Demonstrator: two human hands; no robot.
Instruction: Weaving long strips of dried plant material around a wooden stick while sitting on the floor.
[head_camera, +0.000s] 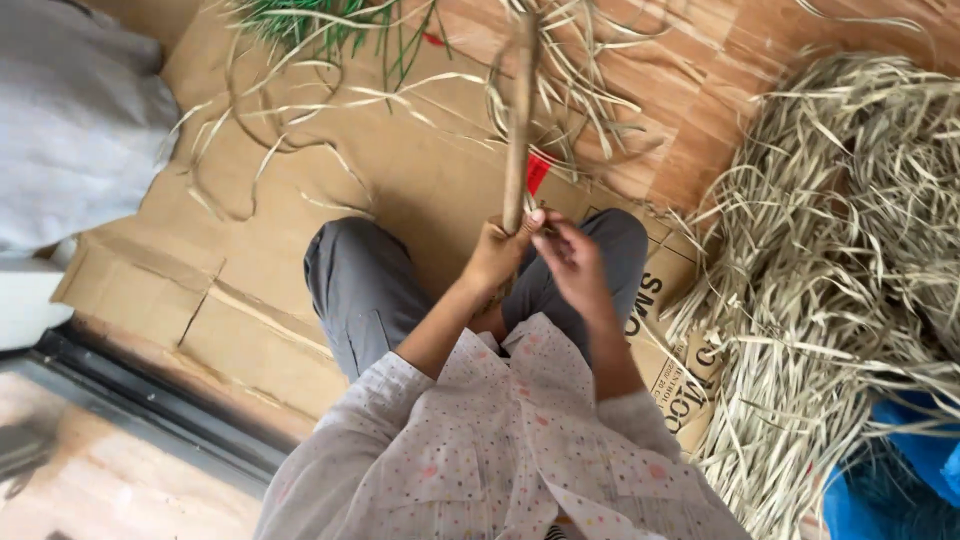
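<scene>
Left hand (493, 255) closed round the near end of a twisted straw rope (519, 120), which runs away over flattened cardboard (300, 250) on the floor. Right hand (570, 255) beside it, fingers pinching loose strands at the grip. Likely mid-twist; next calls for feeding fresh straw from the heap (840, 250), right.

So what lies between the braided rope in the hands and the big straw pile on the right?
In the head view, between the braided rope and the straw pile: loose pale strands over cardboard and bare wood floor.
</scene>
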